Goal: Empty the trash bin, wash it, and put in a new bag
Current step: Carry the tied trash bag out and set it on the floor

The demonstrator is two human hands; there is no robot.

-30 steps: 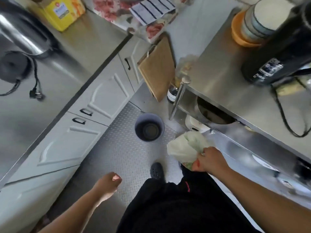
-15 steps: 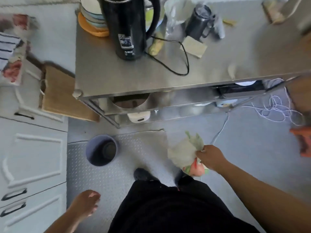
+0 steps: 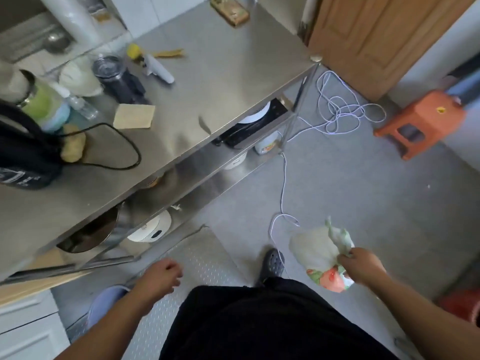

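Head view: person standing beside a steel table (image 3: 233,81).
Right hand (image 3: 362,266): fingers curled tight round the gathered neck of a full trash bag (image 3: 315,252), hanging above the floor.
Left hand (image 3: 158,278): loosely curled, holding nothing.
Trash bin (image 3: 104,302): on the floor, partly hidden under the left forearm.

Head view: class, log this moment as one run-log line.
right hand: grips tied trash bag above the floor | left hand: loosely curled, holds nothing | trash bin: on floor mat, beside left forearm

Steel table (image 3: 233,81) carries a black kettle (image 3: 23,152), tumbler (image 3: 114,76) and sponge (image 3: 133,116).
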